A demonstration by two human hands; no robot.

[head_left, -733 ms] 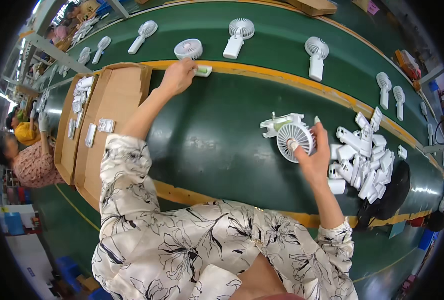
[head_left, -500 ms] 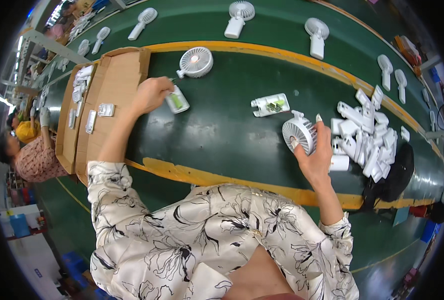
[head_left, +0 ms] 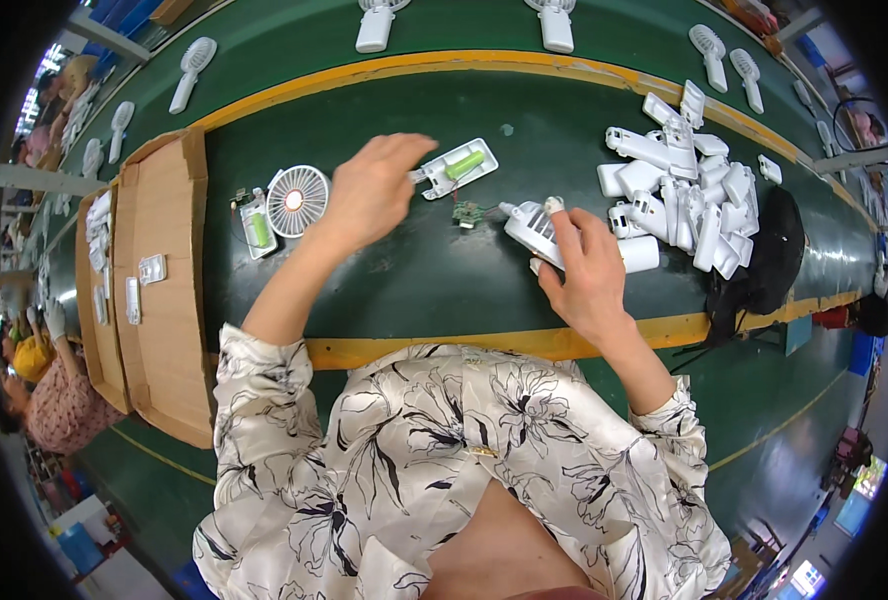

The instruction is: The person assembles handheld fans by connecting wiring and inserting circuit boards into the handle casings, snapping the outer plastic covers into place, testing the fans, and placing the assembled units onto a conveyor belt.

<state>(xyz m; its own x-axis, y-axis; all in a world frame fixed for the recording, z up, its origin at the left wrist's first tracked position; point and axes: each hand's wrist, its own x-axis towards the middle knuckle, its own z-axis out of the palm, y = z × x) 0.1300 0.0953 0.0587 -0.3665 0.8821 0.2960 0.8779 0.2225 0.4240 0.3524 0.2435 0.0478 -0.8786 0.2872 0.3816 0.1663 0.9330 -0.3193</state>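
Observation:
My right hand is closed around a white fan head, thumb and fingers on its slatted rim. My left hand is at the left end of a white handle shell that holds a green battery. Its fingertips are smeared, so its grip is unclear. A small green circuit board lies just below that shell, near the fan head. Left of my left forearm, a second fan head rests beside another shell with a green battery.
To the right is a heap of white handle shells, with a black cloth bag beside it. A cardboard tray with a few white parts stands at left. Finished-looking fans lie on the far green belt. Someone in pink sits at far left.
My left hand has moved right, from the left shell to the middle one. The circuit board now lies outside the middle shell. The fan head in my right hand has tilted. The view has shifted.

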